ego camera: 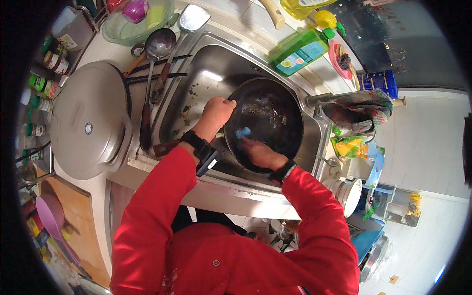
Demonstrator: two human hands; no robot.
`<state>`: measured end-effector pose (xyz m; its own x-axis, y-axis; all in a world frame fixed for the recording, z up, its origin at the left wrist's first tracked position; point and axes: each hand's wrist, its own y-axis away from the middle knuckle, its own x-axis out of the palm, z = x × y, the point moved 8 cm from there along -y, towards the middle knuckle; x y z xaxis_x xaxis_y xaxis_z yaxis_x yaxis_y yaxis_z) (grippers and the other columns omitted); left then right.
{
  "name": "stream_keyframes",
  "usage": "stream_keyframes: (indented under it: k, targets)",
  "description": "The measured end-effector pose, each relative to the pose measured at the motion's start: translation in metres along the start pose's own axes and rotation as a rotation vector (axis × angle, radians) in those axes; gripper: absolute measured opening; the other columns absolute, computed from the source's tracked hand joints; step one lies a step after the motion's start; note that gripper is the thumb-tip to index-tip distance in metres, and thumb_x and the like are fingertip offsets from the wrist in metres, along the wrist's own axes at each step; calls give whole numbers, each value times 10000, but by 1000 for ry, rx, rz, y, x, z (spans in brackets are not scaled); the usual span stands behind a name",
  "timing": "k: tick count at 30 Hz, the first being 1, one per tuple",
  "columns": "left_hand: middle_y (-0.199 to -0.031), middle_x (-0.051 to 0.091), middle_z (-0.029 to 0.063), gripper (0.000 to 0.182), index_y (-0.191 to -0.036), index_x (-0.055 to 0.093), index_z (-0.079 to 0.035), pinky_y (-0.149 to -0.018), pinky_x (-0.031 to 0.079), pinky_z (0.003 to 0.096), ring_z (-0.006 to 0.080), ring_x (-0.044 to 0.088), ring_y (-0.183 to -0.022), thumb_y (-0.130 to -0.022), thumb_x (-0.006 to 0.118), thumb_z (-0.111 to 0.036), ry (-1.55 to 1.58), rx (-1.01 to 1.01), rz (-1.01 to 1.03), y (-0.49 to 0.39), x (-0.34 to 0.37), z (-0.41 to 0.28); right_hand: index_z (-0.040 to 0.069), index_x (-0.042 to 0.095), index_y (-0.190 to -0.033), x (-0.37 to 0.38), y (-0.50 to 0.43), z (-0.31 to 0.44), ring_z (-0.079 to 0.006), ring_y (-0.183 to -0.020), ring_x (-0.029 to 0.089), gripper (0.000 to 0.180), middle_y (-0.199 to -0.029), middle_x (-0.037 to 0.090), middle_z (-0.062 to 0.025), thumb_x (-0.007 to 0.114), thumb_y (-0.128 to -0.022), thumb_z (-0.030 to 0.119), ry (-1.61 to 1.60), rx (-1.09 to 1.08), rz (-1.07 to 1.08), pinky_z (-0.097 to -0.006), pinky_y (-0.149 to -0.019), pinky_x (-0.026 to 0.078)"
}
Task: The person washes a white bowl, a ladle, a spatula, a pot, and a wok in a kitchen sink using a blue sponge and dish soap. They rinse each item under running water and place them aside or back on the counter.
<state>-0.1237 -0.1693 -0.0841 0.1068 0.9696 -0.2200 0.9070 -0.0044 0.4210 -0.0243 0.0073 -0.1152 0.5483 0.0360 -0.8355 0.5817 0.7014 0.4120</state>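
A dark wok (274,121) lies tilted in a stainless steel sink (210,51), its inside wet and shiny. My left hand (217,112) grips the wok's left rim with the thumb over the edge. Inside the wok, my right hand (263,153) holds a small blue scrubber (243,132) against the lower left of its inner surface; the fingers are blurred. The wok's wooden handle (166,148) shows in part beneath my left forearm. Green food scraps (187,108) lie on the sink floor left of the wok.
A ladle (160,43), a metal spatula (193,18) and dark chopsticks (158,76) lie along the sink's left edge, beside a large grey lidded appliance (88,121). Behind the sink is a green detergent bottle (300,51). A cloth (357,108) hangs over the faucet at right; white bowls (348,195) are stacked nearby.
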Motion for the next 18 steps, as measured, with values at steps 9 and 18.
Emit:
stream_keyframes:
  k: [9, 18]
  targets:
    - [-886, 605, 255, 509, -849, 594, 58, -781, 431, 430, 410, 563, -875, -884, 395, -409, 97, -19, 68, -1, 3, 3, -11, 484, -1194, -40, -38, -116, -361, -1165, 449, 447, -1259, 447, -239, 505, -773, 138, -388, 396, -237, -388, -983, 357]
    - [-977, 585, 290, 557, -934, 587, 92, -851, 403, 432, 426, 535, -976, -901, 330, -401, 142, -65, 13, -5, 5, 1, -4, 429, -1280, -46, -22, 34, -224, -1133, 471, 525, -1242, 511, -154, 409, -756, -43, -933, 5, -102, -270, -985, 320]
